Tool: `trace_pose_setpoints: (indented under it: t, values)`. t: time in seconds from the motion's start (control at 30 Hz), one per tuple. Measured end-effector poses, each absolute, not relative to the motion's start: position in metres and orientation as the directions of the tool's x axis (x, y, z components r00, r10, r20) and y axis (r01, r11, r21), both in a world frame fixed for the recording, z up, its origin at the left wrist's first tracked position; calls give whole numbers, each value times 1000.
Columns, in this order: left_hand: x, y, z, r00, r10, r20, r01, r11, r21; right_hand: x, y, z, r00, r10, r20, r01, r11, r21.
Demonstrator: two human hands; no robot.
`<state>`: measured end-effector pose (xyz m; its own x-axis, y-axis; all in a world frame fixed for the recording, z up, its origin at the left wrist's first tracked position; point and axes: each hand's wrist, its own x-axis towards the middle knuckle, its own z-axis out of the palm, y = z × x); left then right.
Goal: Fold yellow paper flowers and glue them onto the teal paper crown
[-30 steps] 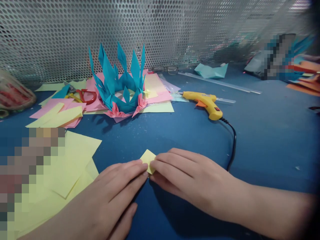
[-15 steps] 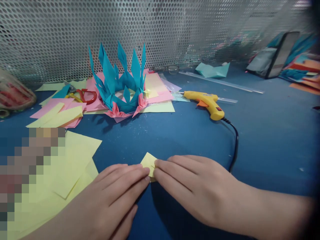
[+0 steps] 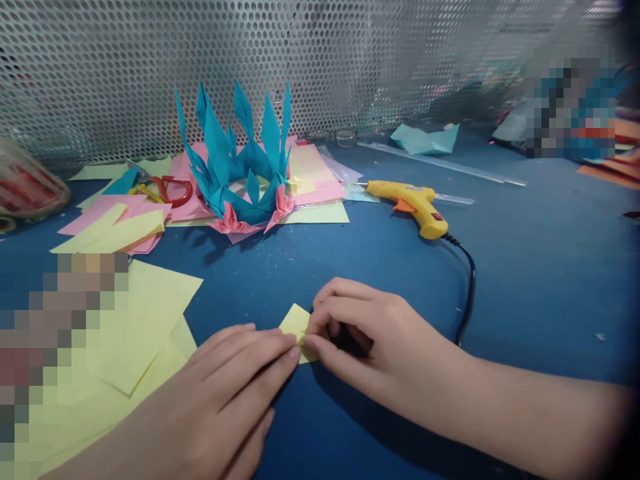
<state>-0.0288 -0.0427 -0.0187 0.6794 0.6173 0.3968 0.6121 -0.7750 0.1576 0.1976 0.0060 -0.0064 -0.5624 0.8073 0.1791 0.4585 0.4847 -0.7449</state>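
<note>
A small folded yellow paper (image 3: 296, 321) lies on the blue table (image 3: 525, 267) in front of me. My left hand (image 3: 225, 393) rests flat with its fingertips pressing the paper's near left edge. My right hand (image 3: 365, 333) is curled, its thumb and fingers pinching the paper's right side. Most of the paper is hidden under the fingers.
Loose yellow sheets (image 3: 150, 313) lie at the left. Behind stands a blue and pink paper crown (image 3: 240, 180) on pink and yellow sheets, with red-handled scissors (image 3: 173, 191). A yellow glue gun (image 3: 415, 207) with a black cord lies at the right, glasses (image 3: 333, 139) by the perforated metal wall.
My right hand has gone from lying flat on the paper to curled, pinching its right side. The left hand has hardly moved.
</note>
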Motion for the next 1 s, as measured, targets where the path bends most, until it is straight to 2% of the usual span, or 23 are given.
trace_pose_setpoints:
  t: [0.1,0.27,0.5,0.7,0.83,1.0]
  values:
    - [-27,-42,-16,674,618,405,613,-774,161,196,7,-4,-532,835,143,474,433,-767]
    - [-27,-42,-16,673,611,417,614,-776,146,195,5,-3,-535,833,145,476,439,-762]
    - [-29,-40,-15,718,575,393,579,-806,123,197,2,-13,-579,772,263,423,560,-713]
    - [-30,-44,-20,742,537,401,573,-819,39,197,0,-17,-641,681,353,444,704,-554]
    - [-30,-43,-23,758,524,389,573,-819,-12,198,-2,-15,-693,631,348,482,765,-427]
    - [-31,-41,-23,776,502,381,533,-846,27,199,-2,-8,-746,555,369,460,829,-318]
